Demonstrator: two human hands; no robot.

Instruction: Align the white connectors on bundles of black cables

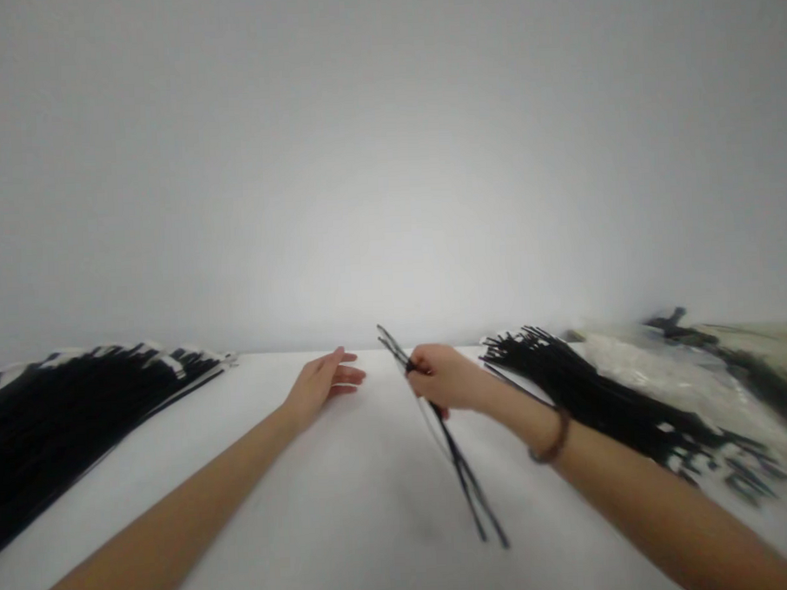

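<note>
My right hand (444, 378) is closed around a few long black cable ties (467, 483), held slanted above the white table (350, 506); their ends stick out past the fist at the top and trail toward me below. A dark bracelet sits on that wrist. My left hand (325, 383) lies just to the left of them, fingers stretched out and together, holding nothing, resting on or just over the table.
A big flat pile of black cable ties (66, 414) covers the table's left side. Another bundle of black ties (607, 399) lies at the right on clear plastic bags (671, 387). A plain grey wall stands right behind the table.
</note>
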